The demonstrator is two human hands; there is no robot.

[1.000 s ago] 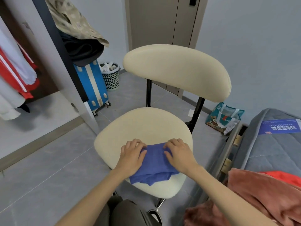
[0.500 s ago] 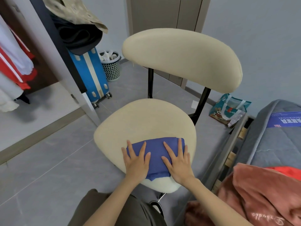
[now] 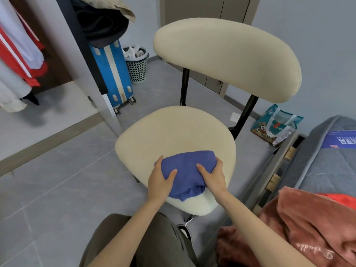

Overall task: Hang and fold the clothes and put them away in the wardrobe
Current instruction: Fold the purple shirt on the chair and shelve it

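Observation:
A folded blue garment (image 3: 187, 166) lies on the front part of the cream chair seat (image 3: 173, 130). My left hand (image 3: 159, 180) grips its left side, thumb on top and fingers underneath. My right hand (image 3: 212, 175) grips its right side the same way. The open wardrobe (image 3: 48, 60) is at the left, with red and white clothes (image 3: 18, 60) hanging inside. A rust-coloured garment (image 3: 312, 226) and something red lie on the bed at the lower right.
A blue suitcase (image 3: 112, 74) stands behind the wardrobe door (image 3: 81, 54), with dark and beige clothes heaped on top. A mesh waste basket (image 3: 136, 64) sits beside it. A patterned bag (image 3: 275, 126) lies on the floor by the grey bed (image 3: 327, 151).
My hands went from pressing flat on the blue garment to clasping it at both sides. The view has shifted closer to the chair.

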